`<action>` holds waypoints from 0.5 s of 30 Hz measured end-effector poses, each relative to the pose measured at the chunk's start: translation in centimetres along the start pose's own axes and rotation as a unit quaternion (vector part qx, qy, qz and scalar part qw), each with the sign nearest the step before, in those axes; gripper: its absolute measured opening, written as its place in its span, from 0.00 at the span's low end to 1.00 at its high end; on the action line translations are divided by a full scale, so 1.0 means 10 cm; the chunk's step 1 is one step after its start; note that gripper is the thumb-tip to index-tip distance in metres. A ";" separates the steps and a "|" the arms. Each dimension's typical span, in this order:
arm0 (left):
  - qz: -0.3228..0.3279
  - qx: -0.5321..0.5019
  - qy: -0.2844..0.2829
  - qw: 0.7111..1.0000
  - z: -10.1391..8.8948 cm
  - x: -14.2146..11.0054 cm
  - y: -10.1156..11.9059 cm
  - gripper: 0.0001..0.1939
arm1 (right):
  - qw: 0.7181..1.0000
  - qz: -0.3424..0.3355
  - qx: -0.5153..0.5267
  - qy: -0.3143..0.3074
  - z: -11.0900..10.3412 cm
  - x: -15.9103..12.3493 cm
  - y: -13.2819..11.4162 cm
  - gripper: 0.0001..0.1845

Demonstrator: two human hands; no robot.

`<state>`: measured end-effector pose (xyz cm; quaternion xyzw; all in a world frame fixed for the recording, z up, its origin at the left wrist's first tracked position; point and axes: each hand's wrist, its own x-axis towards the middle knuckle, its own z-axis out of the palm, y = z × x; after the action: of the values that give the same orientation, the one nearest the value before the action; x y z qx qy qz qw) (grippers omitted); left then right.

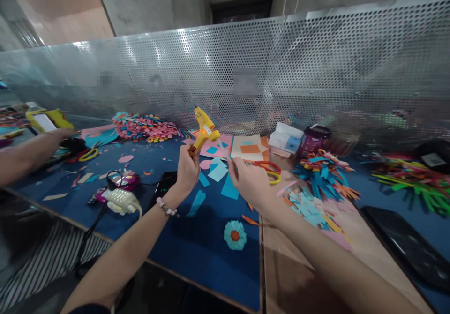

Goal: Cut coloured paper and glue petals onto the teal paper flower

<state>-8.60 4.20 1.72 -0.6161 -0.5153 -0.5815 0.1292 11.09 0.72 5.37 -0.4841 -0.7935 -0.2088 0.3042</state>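
Note:
My left hand (189, 168), with a beaded bracelet at the wrist, is wrapped round the handle of a yellow glue gun (203, 129). The gun is raised above the table, its nozzle tilted up and away to the left. Behind it, a thin translucent glue stick (222, 146) slants down from the gun's rear end. My right hand (248, 180) pinches the lower end of that stick. Below my hands lies a blue paper flower (235, 235) with an orange centre. Blue paper pieces (218, 171) are scattered near both hands.
Red-and-yellow scissors (269, 168) lie beyond my right hand. At right are fringed paper strips (321, 175) and a black phone (404, 239). Pink paper bundles (146, 127) sit against the perforated metal screen (211, 75). Another person's arm (31, 154) reaches in at left.

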 end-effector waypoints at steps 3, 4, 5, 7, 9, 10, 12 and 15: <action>0.005 -0.009 -0.007 1.000 0.01 -0.01 0.00 0.12 | 0.999 0.029 0.018 -0.020 -0.02 0.01 -0.01 0.23; 0.008 -0.011 -0.006 1.000 0.01 -0.02 -0.01 0.12 | 0.998 0.045 0.037 -0.032 -0.04 0.02 -0.01 0.22; 0.011 -0.012 -0.004 1.000 0.01 -0.02 -0.01 0.13 | 0.995 0.060 0.066 -0.045 -0.06 0.04 -0.01 0.21; 0.019 -0.016 0.004 1.000 0.01 -0.02 -0.03 0.13 | 0.982 0.077 0.157 -0.066 -0.11 0.07 0.01 0.19; 0.027 -0.022 0.013 0.999 0.01 -0.02 -0.05 0.13 | 0.957 0.076 0.266 -0.085 -0.15 0.10 0.04 0.19; 0.029 -0.028 0.013 0.999 0.01 -0.01 -0.05 0.14 | 0.942 0.068 0.314 -0.096 -0.16 0.12 0.05 0.20; 0.021 -0.047 0.011 0.999 0.00 -0.01 -0.07 0.14 | 0.921 0.047 0.371 -0.111 -0.18 0.13 0.07 0.20; 0.004 -0.092 0.004 0.996 -0.01 0.00 -0.08 0.13 | 0.939 0.035 0.329 -0.096 -0.18 0.11 0.07 0.17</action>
<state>-9.28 4.45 1.37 -0.6254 -0.4563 -0.6283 0.0766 11.83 0.63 7.42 -0.4025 -0.8257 0.1220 0.3761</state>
